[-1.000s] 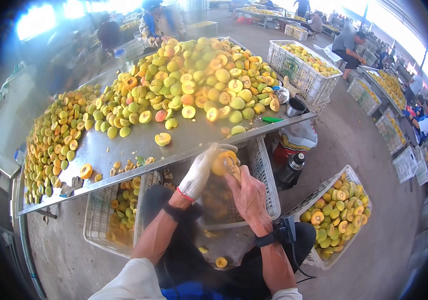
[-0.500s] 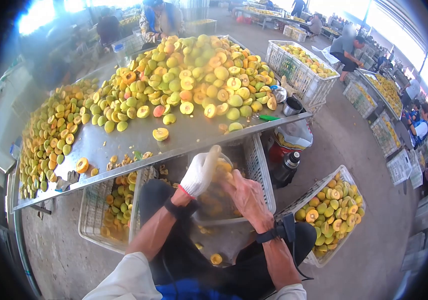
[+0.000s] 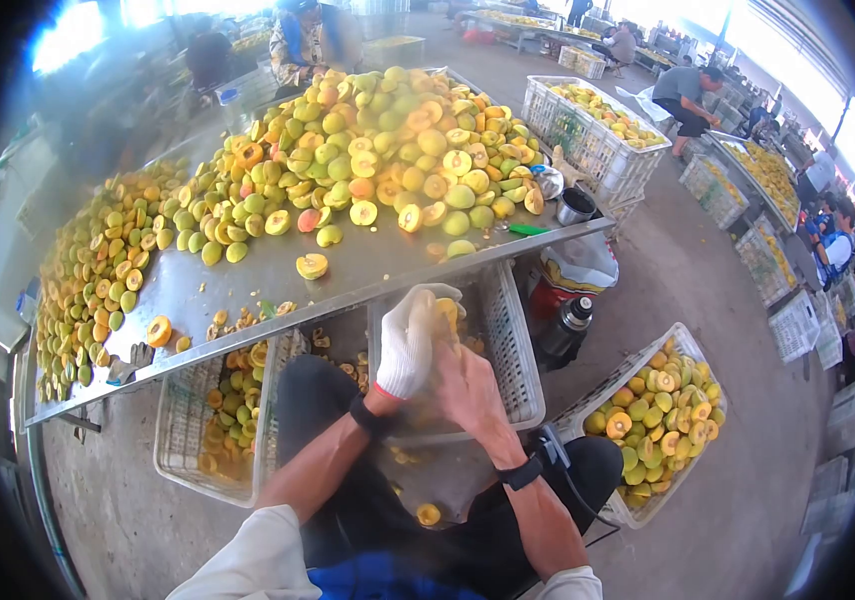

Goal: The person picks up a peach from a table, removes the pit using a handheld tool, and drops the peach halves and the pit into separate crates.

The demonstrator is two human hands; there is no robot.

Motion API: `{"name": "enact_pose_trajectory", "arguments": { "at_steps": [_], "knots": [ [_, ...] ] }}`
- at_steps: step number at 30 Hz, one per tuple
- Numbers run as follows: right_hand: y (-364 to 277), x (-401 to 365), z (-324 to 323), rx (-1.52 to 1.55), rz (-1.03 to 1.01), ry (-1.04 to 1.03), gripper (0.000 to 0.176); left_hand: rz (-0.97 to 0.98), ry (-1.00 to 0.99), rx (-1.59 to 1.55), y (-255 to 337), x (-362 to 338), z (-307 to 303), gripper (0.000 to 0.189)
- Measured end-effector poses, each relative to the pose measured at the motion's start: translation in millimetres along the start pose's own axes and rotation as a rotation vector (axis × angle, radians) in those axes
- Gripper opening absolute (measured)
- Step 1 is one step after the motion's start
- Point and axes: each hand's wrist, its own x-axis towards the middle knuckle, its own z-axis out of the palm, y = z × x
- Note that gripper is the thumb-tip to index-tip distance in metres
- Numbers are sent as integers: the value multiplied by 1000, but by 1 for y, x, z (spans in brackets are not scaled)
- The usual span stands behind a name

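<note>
My left hand [image 3: 410, 343], in a white glove, is closed around a yellow peach [image 3: 447, 312] over the white crate [image 3: 513, 350] in front of my knees. My bare right hand [image 3: 465, 385] is pressed against the same fruit from below and to the right; whether it holds a tool is hidden. Both wrists wear black bands. A big heap of green and yellow peaches [image 3: 378, 150], many halved, covers the steel table [image 3: 248, 285] just beyond my hands.
A crate of peaches [image 3: 660, 415] stands on the floor at my right, another crate [image 3: 213, 420] under the table at my left. A black thermos [image 3: 566, 322] and a metal pot [image 3: 575, 206] are near the table's right end. Other people work at tables beyond.
My hands have drawn a little closer to me and the left glove has turned over the peach, covering more of it. The view has shifted slightly.
</note>
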Motion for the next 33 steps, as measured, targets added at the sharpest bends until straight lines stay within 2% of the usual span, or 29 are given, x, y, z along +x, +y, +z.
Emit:
{"name": "enact_pose_trajectory", "arguments": {
  "at_steps": [1, 4, 7, 10, 12, 14, 16, 19, 22, 25, 26, 29, 32, 33],
  "knots": [
    [-6, -3, 0, 68, 147, -66, 30, -32, 17, -25, 1, -1, 0, 46],
    [-5, -6, 3, 47, -55, -12, 31, -105, 55, -77, 0, 0, 1, 52],
    [12, -1, 5, -192, -187, 66, 33, -166, 25, -60, 8, 3, 3, 54],
    [7, -2, 2, -40, -273, 73, 40, -194, -20, -64, 2, 7, -1, 55],
    [15, 1, 1, -34, -350, -8, 42, -199, -93, -60, 4, 8, -5, 56],
    [17, -4, -5, 69, -182, -151, 45, -215, -180, -35, 8, 7, -10, 56],
    [-7, -12, -13, 272, 220, -334, 47, -227, -292, 22, 16, 8, -14, 58],
    [-6, -18, -5, 556, 353, -388, 50, -228, -302, -129, 8, 10, -11, 60],
    [8, -12, 11, 831, 302, -424, 53, -278, -144, -444, -3, 17, -1, 61],
    [13, -12, 8, 1077, 271, -524, 53, -458, -49, -721, 6, 19, -4, 59],
    [14, -13, 7, 1091, 270, -512, 54, -499, 139, -684, 10, 20, 3, 58],
    [2, -16, 3, 913, 267, -363, 54, -250, 141, -277, 7, 27, -21, 59],
    [0, -15, 5, 818, 201, -248, 54, 4, 118, 369, 58, 23, -54, 38],
    [0, -15, 6, 790, 176, -205, 55, 19, 126, 507, 77, 17, -63, 33]
  ]
}}
